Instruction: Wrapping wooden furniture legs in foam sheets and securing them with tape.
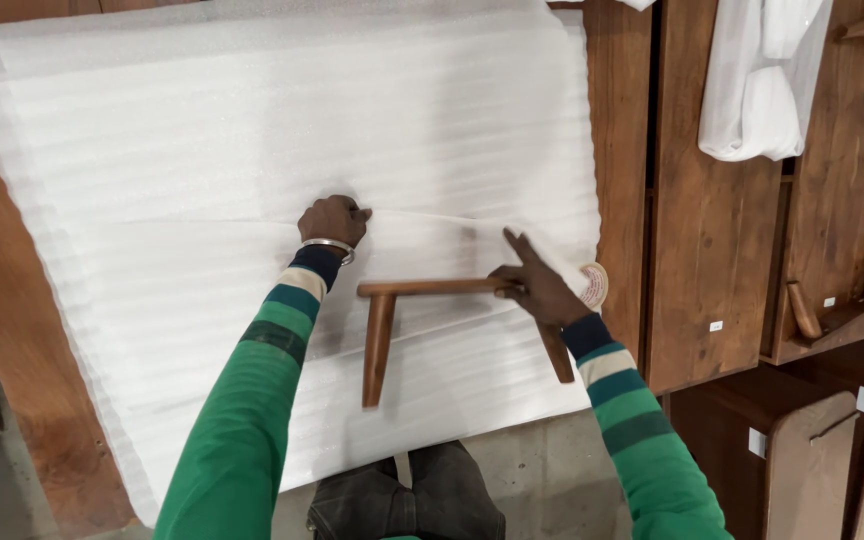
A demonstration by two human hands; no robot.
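Observation:
A wooden frame piece [384,320], a crossbar with two legs, lies on a stack of white foam sheets [252,150]. My right hand [537,285] rests on the right end of the crossbar, fingers spread, pressing it down. My left hand [333,221] is closed, pinching the top foam sheet just above the wooden piece. A silver bracelet sits on my left wrist. The right leg of the piece is partly hidden by my right forearm.
A roll of tape [594,284] lies at the foam's right edge. The foam covers a wooden table [620,150]. White foam-wrapped bundle [757,80] and wooden parts [802,310] sit on wooden shelving at right. My knees [407,495] show below.

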